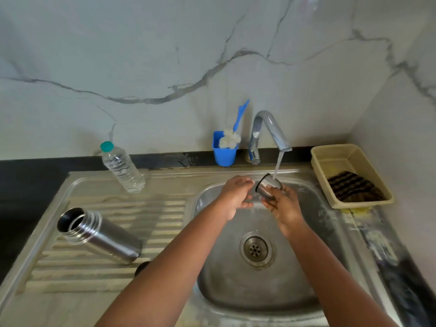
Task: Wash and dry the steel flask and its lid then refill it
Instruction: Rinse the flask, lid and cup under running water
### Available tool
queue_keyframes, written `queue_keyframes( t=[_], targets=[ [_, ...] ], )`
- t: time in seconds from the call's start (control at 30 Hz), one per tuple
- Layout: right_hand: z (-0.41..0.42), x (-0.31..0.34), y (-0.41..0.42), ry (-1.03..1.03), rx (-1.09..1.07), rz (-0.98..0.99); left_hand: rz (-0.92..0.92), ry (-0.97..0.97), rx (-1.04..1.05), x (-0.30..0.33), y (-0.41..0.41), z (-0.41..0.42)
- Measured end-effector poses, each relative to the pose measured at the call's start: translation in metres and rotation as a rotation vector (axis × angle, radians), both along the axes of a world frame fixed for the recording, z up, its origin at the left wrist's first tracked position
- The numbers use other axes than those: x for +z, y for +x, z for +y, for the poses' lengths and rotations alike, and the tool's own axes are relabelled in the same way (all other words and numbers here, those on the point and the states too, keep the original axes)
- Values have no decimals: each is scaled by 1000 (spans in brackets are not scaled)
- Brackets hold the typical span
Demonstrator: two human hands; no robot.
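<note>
Currently, the steel lid is held under the tap's running water, over the far side of the sink basin, with the right hand curled round it. The left hand is kept just beside it, fingers relaxed and holding nothing. The open steel flask is laid on its side on the drainboard, towards the surface's left edge.

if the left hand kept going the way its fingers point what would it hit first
Most likely the lid held by the right hand: the left hand points right toward it, with a small gap; depth is uncertain.
</note>
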State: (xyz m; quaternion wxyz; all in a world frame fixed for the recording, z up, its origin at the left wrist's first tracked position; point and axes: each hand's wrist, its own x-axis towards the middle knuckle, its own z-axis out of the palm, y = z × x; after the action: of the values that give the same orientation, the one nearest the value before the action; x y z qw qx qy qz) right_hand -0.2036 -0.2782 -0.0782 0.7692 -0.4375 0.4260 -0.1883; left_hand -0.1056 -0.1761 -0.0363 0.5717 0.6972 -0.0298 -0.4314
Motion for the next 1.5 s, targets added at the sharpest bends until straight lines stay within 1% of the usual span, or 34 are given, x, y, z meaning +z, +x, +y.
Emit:
queue_keyframes(
  t=[0.07, 0.13, 0.23, 0.27, 0.37, 0.4, 0.43, 0.53, 0.6, 0.67, 0.77, 0.83, 0.87, 0.93, 0.97, 1.0, 1.03, 1.1, 1.2, 1.27, 1.3, 1.33, 1.37, 1.43, 1.5],
  targets=[
    [-4, 1, -2, 47, 27, -29, 23, -32, 8, 5, -5, -11],
    [-11, 6, -9, 44, 58, -38, 10, -29, 9, 9, -13, -27],
    [-15, 7, -11, -21, 95, 32, -32, 11, 25, 9, -15, -37],
    [-19, 6, -12, -60, 93, 36, -35, 20, 32, 10, -17, -44],
    [-23, 7, -12, -352, 105, 85, -58, 27, 53, 10, -22, -59],
    [-23, 10, -12, -408, 119, 70, -72, 10, 58, 9, -23, -62],
    [-25, 12, -12, -398, 139, 24, -86, -14, 72, 8, -24, -64],
    [-30, 16, -13, -160, 170, -167, -59, -132, 89, 6, -24, -64],
    [-36, 17, -12, -68, 205, -180, -18, -183, 49, 6, -21, -61],
    [-41, 20, -12, -37, 209, -150, -2, -189, 12, 4, -17, -59],
    [-44, 23, -9, -89, 230, -56, -12, -170, 26, -1, -14, -57],
    [-41, 26, -9, -189, 234, -50, 8, -178, 80, -3, -14, -58],
    [-40, 24, -9, -318, 237, -22, 11, -175, 113, -4, -15, -60],
    [-38, 21, -7, -662, 239, 62, -15, -164, 173, -7, -16, -62],
    [-38, 17, -6, -776, 227, 60, -23, -175, 203, -9, -17, -62],
    [-38, 15, -6, -812, 216, 28, -25, -194, 230, -11, -17, -62],
    [-37, 16, -7, -760, 202, -16, -24, -217, 246, -13, -17, -61],
    [-35, 21, -9, -510, 137, -85, -6, -261, 240, -15, -19, -57],
    [-35, 24, -9, -156, 150, -32, 40, -302, 207, -18, -23, -53],
    [-36, 23, -9, 21, 201, 23, 48, -299, 175, -19, -27, -53],
    [-35, 23, -9, 78, 209, 24, 35, -282, 158, -19, -28, -54],
    [-34, 23, -9, 98, 197, 17, 9, -253, 144, -18, -30, -54],
    [-33, 21, -9, 64, 176, 10, -22, -220, 136, -18, -30, -54],
    [-31, 20, -9, -77, 121, -16, -68, -177, 130, -16, -31, -54],
    [-33, 19, -8, -232, 94, -27, -55, -206, 125, -14, -31, -54]
  ],
)
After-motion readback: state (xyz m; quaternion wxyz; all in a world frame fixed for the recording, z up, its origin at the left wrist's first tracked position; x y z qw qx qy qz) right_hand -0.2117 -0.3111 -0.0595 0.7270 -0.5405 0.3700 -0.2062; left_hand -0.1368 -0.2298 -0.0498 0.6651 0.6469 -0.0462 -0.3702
